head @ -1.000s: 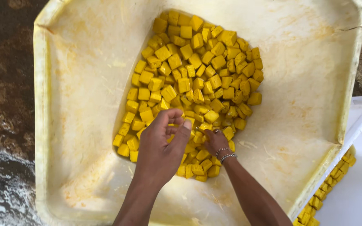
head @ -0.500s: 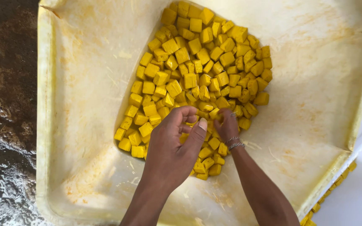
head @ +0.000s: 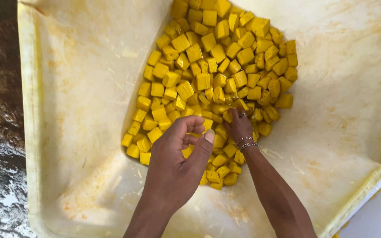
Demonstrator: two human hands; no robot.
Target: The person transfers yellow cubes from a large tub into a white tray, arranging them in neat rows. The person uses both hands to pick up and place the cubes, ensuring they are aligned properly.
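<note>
Bare forearms, sleeveless — right wrist bracelets, finger ring

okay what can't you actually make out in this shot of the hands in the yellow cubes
- Head view: left hand is curled; its palm and any cube in it are hidden by its own back.
- Right hand fingertips sink among the yellow cubes.
- The tub and the pile's top are cut off by the frame edges.

I look down into a wide, pale tub, its floor stained yellow and streaked with thin fibres. A heap of yellow cubes lies directly on that floor, packed together toward the far middle, bare floor all around it.
</note>
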